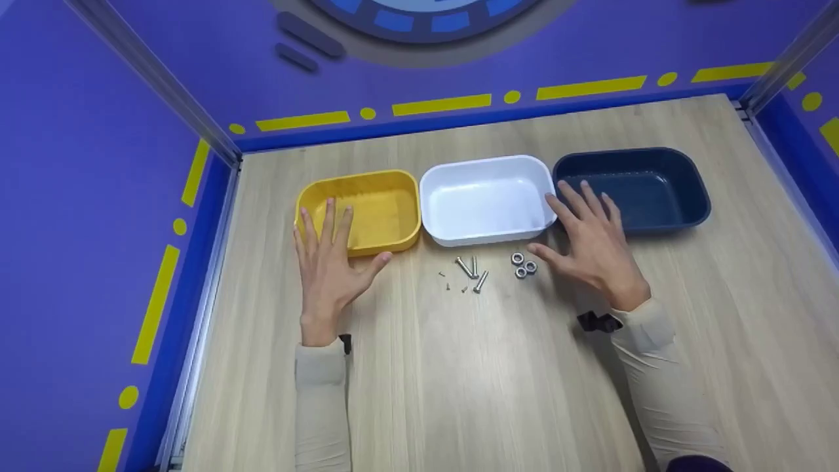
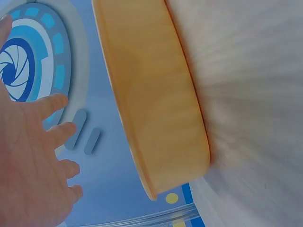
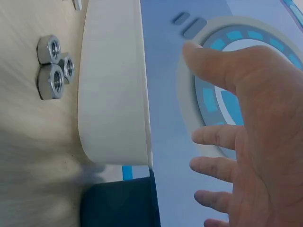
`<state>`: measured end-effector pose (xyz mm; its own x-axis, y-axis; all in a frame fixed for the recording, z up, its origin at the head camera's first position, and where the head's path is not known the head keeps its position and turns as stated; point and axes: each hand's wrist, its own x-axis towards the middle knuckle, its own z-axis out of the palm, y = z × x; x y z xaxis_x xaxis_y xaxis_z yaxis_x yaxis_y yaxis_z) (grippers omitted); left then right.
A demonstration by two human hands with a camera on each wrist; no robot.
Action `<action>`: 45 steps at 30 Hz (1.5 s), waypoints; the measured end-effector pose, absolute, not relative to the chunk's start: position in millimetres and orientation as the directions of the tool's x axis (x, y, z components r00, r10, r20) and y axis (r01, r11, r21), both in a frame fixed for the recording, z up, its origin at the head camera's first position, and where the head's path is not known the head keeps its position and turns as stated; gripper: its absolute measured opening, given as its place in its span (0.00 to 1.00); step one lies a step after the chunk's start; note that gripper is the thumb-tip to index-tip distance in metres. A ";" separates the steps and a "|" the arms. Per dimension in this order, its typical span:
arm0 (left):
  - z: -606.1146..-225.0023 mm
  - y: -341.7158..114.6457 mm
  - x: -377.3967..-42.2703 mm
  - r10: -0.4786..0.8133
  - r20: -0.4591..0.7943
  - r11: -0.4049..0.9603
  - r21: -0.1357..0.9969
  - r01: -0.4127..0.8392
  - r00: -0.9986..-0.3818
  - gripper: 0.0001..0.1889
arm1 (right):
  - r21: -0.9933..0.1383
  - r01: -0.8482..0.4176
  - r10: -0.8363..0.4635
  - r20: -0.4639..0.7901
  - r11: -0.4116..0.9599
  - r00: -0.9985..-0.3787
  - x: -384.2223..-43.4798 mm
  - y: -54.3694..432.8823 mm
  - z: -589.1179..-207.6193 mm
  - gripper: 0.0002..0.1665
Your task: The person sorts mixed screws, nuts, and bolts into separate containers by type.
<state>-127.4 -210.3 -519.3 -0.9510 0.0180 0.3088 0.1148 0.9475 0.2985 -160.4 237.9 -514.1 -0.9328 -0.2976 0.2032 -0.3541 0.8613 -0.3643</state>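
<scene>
With fingers spread, my left hand (image 1: pixel 328 272) hovers over the near left part of a yellow tray (image 1: pixel 387 210), holding nothing. My right hand (image 1: pixel 596 252), also spread and bare of any object, is above the near left corner of a dark blue tray (image 1: pixel 682 196). Between them stands a white tray (image 1: pixel 485 203). In front of it lie several silver bolts (image 1: pixel 467 267) and tiny screws (image 1: pixel 448 286). Three hex nuts (image 1: pixel 521 271) sit clustered left of my right thumb; the right wrist view shows these nuts (image 3: pixel 50 82) beside the white tray's wall (image 3: pixel 113 85).
The three trays stand in a row on a light wooden table (image 1: pixel 459 393). Behind them rises a blue-purple panel (image 1: pixel 459 78) with yellow marks, and another panel (image 1: pixel 72 229) borders the left side. Metal rails (image 1: pixel 157 85) run along the corners.
</scene>
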 end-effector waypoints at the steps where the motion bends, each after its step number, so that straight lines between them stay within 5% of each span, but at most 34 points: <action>1: -519.3 -212.2 -127.2 0.015 0.306 0.947 0.302 0.111 -0.952 0.57 | -0.369 -0.363 -0.305 0.207 0.856 -0.930 -160.5 237.1 -513.6 0.59; 24: -532.8 -276.4 -146.0 0.008 0.168 0.943 0.328 0.063 -0.986 0.57 | -0.436 -0.630 -0.521 0.354 0.643 -0.777 -148.5 213.3 -517.4 0.46; 45: -549.0 -310.3 -160.6 0.021 0.122 0.944 0.326 0.061 -0.992 0.56 | -0.489 -0.661 -0.583 0.326 0.569 -0.744 -133.5 190.4 -535.5 0.43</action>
